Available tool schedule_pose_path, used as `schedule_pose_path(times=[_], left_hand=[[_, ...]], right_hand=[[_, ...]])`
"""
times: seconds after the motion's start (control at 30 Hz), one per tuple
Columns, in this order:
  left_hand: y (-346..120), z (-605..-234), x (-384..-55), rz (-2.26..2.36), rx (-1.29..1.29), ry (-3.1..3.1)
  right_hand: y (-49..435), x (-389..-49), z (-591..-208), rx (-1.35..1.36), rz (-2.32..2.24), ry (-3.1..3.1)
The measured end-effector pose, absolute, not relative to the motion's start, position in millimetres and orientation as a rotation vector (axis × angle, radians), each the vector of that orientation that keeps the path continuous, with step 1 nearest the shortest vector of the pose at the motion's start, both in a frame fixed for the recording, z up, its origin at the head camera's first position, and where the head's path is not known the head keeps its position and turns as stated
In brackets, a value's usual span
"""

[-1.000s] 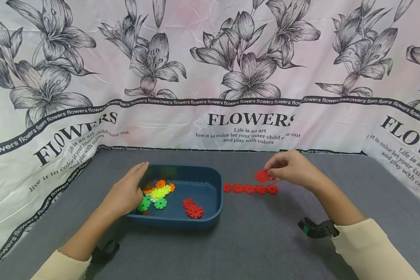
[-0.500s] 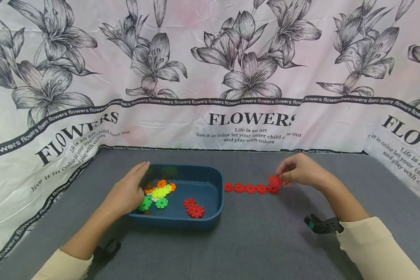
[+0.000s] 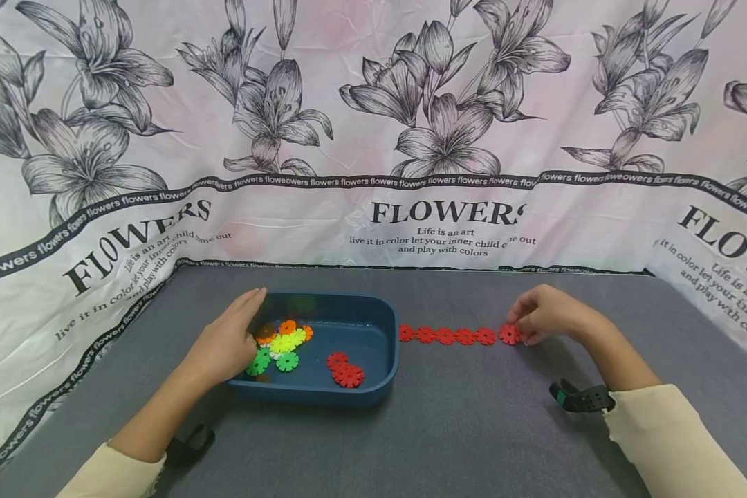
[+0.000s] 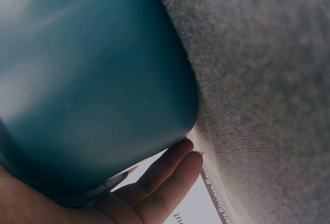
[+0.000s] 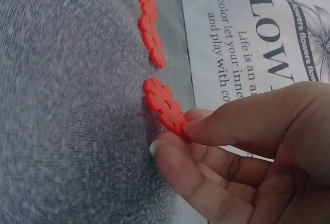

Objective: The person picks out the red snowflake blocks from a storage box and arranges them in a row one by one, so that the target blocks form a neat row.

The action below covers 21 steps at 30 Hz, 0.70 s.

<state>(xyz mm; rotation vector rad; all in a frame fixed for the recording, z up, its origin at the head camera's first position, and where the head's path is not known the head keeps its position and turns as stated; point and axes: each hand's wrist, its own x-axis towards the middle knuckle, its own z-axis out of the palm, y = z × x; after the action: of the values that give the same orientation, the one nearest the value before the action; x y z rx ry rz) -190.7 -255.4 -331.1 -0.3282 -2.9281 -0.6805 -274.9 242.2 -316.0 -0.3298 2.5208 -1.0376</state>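
In the head view my right hand [image 3: 544, 315] pinches a red notched plastic disc [image 3: 508, 335] by its right edge, between thumb and fingers. The disc lies low at the right end of a row of red discs [image 3: 445, 336], and a small gap shows between them in the right wrist view. My left hand [image 3: 224, 342] holds the left end of a dark blue bin [image 3: 311, 395], its fingers along the outer wall [image 4: 113, 80] in the left wrist view. Inside the bin are red discs [image 3: 348, 376], green discs [image 3: 287, 362], yellow discs [image 3: 284, 342] and orange discs [image 3: 288, 326].
A grey cloth [image 3: 448, 429] covers the table. Behind it hangs a white curtain [image 3: 324, 228] with printed flowers and lettering. The row's left end meets the bin's right wall in the head view. Black bands [image 3: 579, 398] hang at both wrists.
My right hand has carried the red disc rightward and down, from above the row to its right end. The left hand and the bin stay in place.
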Motion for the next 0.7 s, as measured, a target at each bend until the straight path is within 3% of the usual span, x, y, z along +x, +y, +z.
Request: schedule_pose_path(times=[0.7], left_hand=[[-255.9, -331.0, -190.1, -0.705, -0.334, -2.919]], right_hand=[[230.1, -270.5, -323.5, -0.615, -0.822, 2.582]])
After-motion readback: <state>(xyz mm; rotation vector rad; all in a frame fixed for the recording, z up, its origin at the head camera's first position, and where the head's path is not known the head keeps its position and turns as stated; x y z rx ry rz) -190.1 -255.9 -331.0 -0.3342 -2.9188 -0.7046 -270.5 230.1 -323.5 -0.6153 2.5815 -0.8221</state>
